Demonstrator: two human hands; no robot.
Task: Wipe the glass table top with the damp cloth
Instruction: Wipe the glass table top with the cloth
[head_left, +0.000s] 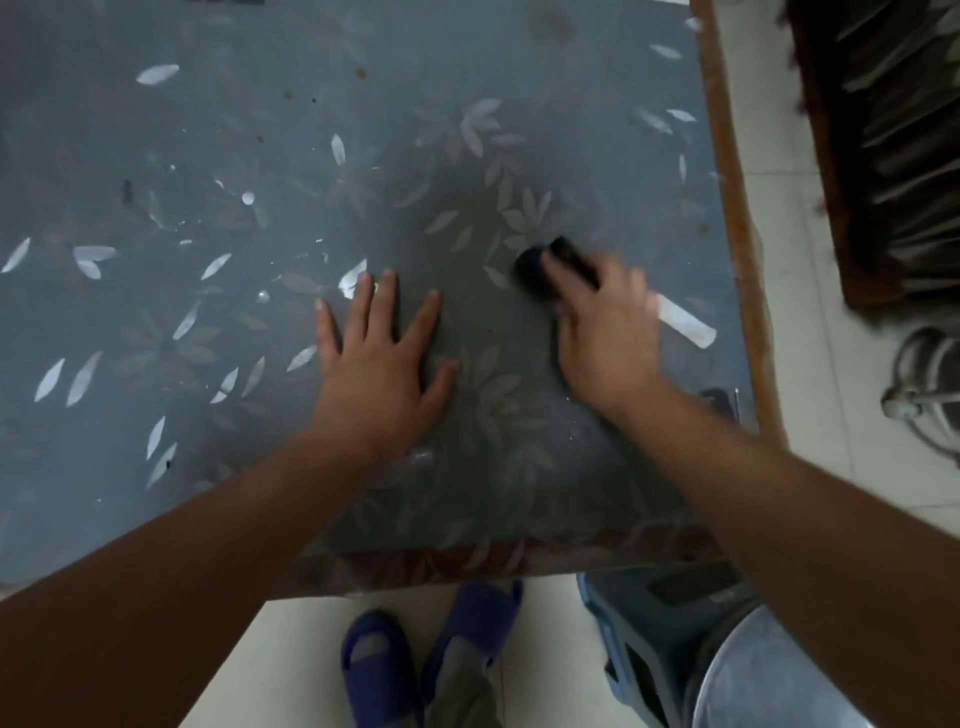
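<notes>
The glass table top is grey-blue with a pale leaf pattern and fills most of the view. My right hand grips a dark bunched cloth and presses it on the glass near the right side; the hand is blurred by motion. Only the front of the cloth shows past my fingers. My left hand lies flat on the glass with fingers spread, a little left of the cloth.
A brown wooden rim runs along the table's right edge. A white strip lies on the glass beside my right hand. Blue slippers and a blue stool stand on the tiled floor below. Dark furniture stands at the right.
</notes>
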